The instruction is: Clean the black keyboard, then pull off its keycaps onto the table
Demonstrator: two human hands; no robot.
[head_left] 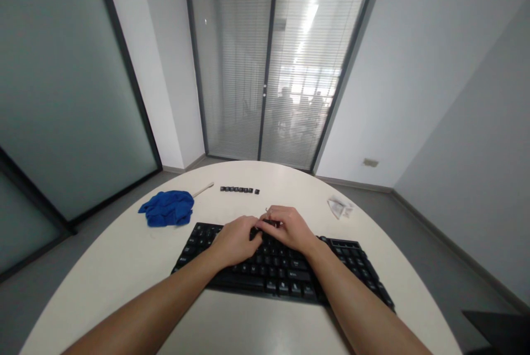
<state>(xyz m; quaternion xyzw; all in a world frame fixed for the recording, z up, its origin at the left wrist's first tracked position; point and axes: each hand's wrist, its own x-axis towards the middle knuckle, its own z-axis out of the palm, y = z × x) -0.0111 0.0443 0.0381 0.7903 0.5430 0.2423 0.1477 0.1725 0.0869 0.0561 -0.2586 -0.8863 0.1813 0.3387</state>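
Observation:
A black keyboard [265, 283] lies on the round white table [232, 322]. My left hand [239, 239] rests over its upper middle part, fingers bent together. My right hand [287, 228] is just to the right, its thumb and fingers pinched near the keyboard's back edge. The fingertips of both hands meet or nearly meet there, and what lies between them is too small and hidden to name. Behind the hands, several loose black keycaps [237, 189] stand in a row on the table, with one keycap [257, 191] slightly apart at the right end.
A crumpled blue cloth [168, 208] lies at the left, with a pale thin stick or brush [202, 189] beside it. Small clear plastic packets [340, 207] are at the right. Part of a dark object [497, 327] shows at the lower right, beyond the table edge.

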